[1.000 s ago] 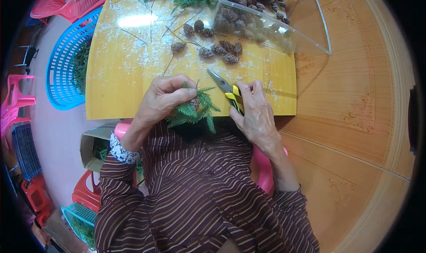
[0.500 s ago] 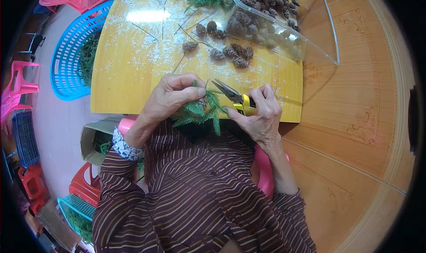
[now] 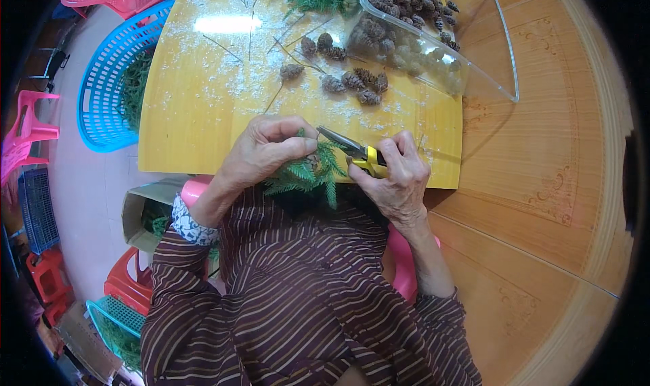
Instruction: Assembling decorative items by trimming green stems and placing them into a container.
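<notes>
Our left grip (image 3: 267, 150) is pinched on the evergreen sprig (image 3: 299, 175) over the near edge of the counter (image 3: 183, 139), seemingly to steady it; our right grip (image 3: 399, 176), clamped around the pliers (image 3: 353, 147), angles their nose toward its top, probably for close reach.

White glare (image 3: 227, 25) on yellow tabletop (image 3: 186, 132)

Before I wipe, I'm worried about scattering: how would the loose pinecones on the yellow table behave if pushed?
The loose pinecones would likely roll, being rounded, though perhaps unevenly given their rough scales. Those bunched together may knock one another along.
</notes>
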The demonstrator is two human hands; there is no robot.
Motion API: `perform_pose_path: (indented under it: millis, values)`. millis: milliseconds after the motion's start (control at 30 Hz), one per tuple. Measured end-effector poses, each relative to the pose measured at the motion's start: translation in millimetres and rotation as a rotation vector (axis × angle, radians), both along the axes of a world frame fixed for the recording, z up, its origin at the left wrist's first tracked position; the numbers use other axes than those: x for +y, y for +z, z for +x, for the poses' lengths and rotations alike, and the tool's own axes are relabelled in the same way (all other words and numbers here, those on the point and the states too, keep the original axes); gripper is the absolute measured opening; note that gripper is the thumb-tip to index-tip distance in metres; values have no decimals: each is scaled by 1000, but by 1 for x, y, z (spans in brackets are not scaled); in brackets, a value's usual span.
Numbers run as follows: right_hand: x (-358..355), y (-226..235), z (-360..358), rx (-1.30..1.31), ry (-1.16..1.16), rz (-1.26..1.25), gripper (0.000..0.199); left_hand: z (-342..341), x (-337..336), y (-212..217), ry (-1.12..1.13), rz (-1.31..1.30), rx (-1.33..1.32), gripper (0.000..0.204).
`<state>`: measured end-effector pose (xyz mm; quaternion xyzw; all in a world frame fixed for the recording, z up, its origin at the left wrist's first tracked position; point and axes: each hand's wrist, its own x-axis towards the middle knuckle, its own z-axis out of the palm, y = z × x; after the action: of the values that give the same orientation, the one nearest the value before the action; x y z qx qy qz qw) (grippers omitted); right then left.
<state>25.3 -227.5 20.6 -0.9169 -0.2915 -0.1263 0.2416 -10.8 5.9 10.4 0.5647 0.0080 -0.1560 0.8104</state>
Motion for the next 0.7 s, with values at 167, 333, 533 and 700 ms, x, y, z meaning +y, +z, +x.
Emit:
perform_pose_path:
  millis: [167,333,533,700]
  values:
    - [1,-1,1,5,37,15,32,-1,0,1,0,7,20,9]
    - [-1,5,1,32,51,-35,31,-1,3,1,-36,103,15,10]
    - [0,10,3,181,130,11,29,4,12,-9,-51,410,-271,11]
    - [-8,15,7,480,192,14,27,7,8,-3,21,518,-494,12]
